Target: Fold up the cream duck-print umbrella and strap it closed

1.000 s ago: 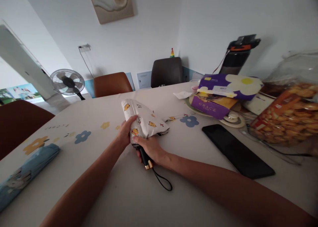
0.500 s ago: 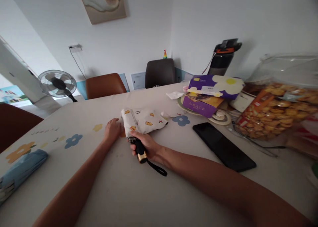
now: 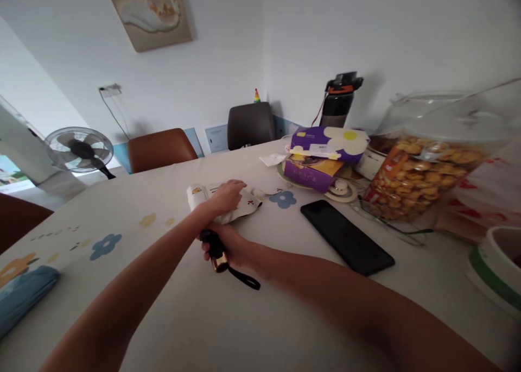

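Observation:
A folded white umbrella [image 3: 197, 194] with small yellow prints lies on the flowered tablecloth [image 3: 122, 220]. My right hand [image 3: 230, 247] is closed round its black handle [image 3: 215, 252], whose gold end and black wrist strap [image 3: 244, 278] stick out toward me. My left hand [image 3: 228, 194] reaches across and rests on top of the umbrella's cloth, fingers curled over it. The cloth's loose closing strap [image 3: 266, 190] trails to the right.
A black phone [image 3: 345, 236] lies right of the umbrella. Behind it are purple boxes [image 3: 325, 144] on a plate, a snack bag [image 3: 423, 176], a dark bottle [image 3: 340, 98] and a bowl [image 3: 496, 269]. A blue folded umbrella [image 3: 22, 296] lies at left. Chairs [image 3: 160, 148] and a fan [image 3: 79, 149] stand beyond.
The umbrella was lowered onto the table. My left hand let go of it, rested beside it, then moved over onto its cloth. My right hand kept hold of the handle.

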The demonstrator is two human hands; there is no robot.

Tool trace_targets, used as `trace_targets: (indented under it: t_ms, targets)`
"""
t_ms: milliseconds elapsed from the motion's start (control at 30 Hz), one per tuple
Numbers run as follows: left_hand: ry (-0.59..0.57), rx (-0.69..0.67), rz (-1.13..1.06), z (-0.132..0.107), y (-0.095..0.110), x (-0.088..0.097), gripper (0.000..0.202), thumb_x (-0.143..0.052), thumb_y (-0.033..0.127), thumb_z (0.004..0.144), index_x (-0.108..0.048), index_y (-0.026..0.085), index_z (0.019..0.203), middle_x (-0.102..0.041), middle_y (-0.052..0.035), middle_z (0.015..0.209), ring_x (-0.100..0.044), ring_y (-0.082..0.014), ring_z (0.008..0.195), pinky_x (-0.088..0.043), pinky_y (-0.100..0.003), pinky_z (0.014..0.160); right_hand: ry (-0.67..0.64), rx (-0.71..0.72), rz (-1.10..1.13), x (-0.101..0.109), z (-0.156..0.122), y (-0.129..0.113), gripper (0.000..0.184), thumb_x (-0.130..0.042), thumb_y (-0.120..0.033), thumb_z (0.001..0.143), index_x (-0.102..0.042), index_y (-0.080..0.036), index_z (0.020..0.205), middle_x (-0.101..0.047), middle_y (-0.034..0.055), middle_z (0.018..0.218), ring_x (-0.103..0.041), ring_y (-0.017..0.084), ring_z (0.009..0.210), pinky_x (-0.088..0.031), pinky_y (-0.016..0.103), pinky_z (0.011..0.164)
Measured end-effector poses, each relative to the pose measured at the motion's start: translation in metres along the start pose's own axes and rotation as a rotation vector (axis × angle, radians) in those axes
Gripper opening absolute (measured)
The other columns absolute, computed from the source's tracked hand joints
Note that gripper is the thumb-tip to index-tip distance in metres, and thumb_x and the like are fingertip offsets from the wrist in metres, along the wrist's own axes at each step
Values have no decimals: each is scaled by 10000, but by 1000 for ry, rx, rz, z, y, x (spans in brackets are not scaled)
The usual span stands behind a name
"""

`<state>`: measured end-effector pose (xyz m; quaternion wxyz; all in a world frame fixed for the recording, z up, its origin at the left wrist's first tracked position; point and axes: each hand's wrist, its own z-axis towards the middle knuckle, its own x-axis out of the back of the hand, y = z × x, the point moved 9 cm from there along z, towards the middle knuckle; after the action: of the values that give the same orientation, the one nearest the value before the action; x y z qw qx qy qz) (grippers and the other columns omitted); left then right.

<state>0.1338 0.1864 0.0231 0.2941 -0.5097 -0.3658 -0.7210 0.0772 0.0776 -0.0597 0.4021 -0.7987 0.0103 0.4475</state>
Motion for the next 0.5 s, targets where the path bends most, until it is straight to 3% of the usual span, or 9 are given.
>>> trace_targets:
  t_ms: [100, 200, 300, 433, 500]
  targets:
    - [-87, -17, 2, 19, -3, -25, 409, -477, 16, 679, -616, 185, 1024, -592, -61, 1201, -491, -205, 1152, -379, -334, 947, 67, 12, 23, 2, -2, -4, 192, -428, -276, 861, -485, -159, 720, -468, -30, 543, -463, 81, 401, -418, 209, 377]
    - [-68, 21, 6, 23, -13, -29, 242, -536, 76, 688, -647, 187, 873, -658, -85, 1016, -570, -241, 1013, -416, -354, 874, 79, 15, 38, 1, -2, -5, 200, -407, -257, 863, -464, -161, 697, -454, -36, 533, -436, 68, 387, -399, 196, 369]
    - [100, 93, 13, 16, -20, -7, 160, -524, 155, 748, -625, 196, 864, -645, -95, 1003, -560, -255, 1005, -408, -369, 872, 71, 17, 39, 1, -2, -4, 197, -466, -286, 846, -468, -160, 695, -463, -34, 541, -448, 69, 403, -406, 196, 376]
    - [396, 163, 18, -6, -22, 41, 157, -455, 211, 824, -572, 201, 928, -571, -74, 1177, -465, -246, 1124, -382, -356, 905, 47, 23, 15, 0, -3, -4, 206, -551, -336, 813, -494, -159, 724, -472, -38, 536, -461, 72, 413, -412, 191, 385]
    - [544, 195, -11, -25, -27, 67, 139, -470, 222, 821, -565, 207, 923, -586, -59, 1147, -492, -235, 1073, -400, -347, 867, 45, 21, -3, 0, -3, -3, 233, -546, -370, 820, -504, -155, 738, -474, -39, 525, -455, 69, 401, -404, 184, 380]
